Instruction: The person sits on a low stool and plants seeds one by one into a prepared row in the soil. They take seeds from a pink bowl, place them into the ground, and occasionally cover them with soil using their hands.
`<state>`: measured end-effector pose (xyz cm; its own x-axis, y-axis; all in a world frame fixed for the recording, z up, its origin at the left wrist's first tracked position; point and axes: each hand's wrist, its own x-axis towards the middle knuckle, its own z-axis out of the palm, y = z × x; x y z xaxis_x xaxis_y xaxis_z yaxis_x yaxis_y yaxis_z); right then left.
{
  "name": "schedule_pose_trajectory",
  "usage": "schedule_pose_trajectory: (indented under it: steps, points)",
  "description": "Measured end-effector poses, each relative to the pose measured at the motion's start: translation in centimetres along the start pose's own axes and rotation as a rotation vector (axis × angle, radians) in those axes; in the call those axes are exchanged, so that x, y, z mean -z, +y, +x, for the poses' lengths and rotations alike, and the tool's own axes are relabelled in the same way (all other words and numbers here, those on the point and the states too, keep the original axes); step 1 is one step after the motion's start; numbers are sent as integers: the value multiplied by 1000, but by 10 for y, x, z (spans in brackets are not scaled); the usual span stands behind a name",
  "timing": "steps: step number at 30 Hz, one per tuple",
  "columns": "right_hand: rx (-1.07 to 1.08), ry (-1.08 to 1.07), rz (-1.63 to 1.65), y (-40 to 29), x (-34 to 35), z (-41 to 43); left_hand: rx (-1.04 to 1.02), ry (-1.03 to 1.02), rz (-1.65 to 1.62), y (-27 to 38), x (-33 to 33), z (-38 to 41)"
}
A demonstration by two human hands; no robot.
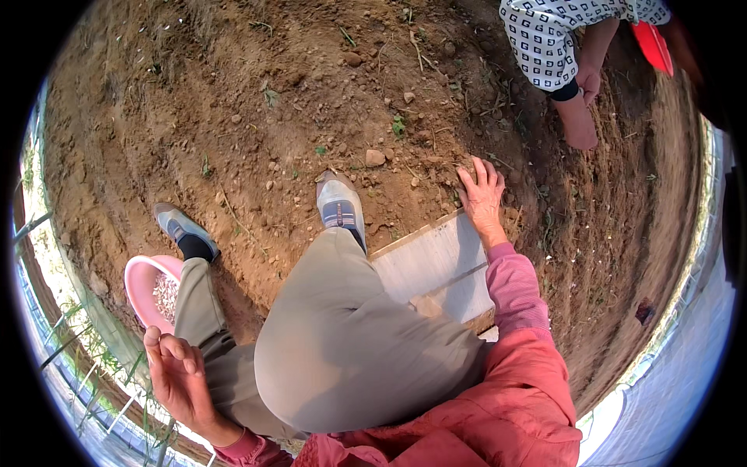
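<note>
My right hand (483,192) reaches forward with its fingers apart, fingertips touching the loose brown soil (303,128). Under the wrist lies a pale flat board (429,257) with a tan edge, partly hidden by my knee and forearm. My left hand (181,376) is raised at the lower left, palm turned up and fingers partly curled. Whether anything rests in it cannot be told. Just beyond it stands a pink plastic basin (137,283). Small pale pieces (166,296), perhaps seeds or cloves, lie inside; my trouser leg covers part of the basin.
A co-worker's hands (580,111) and patterned sleeve (540,46) are close to the soil at upper right, near a red object (652,48). My shoes (339,201) stand on the soil. Stones (374,157) and plant scraps lie about. Pale sheeting (677,356) curves along the right rim.
</note>
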<state>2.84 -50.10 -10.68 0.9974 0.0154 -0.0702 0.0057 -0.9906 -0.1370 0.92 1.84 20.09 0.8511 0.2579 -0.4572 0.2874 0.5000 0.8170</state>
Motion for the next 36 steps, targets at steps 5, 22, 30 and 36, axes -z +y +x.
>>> schedule_pose_trajectory:
  steps: [5, 22, 30, 36]
  points:
    - [-441, 5, -15, 23, -3, -79, -10, -16, 10, 0, 1, -3]
    - [-393, -156, 309, -70, 21, 141, -80, -1, -12, 0, -7, -11]
    - [-39, 41, 292, -59, -4, 218, -95, 81, 115, 2, -38, 2]
    - [369, -36, 396, -76, 6, 278, -32, 147, 258, -5, -64, 29]
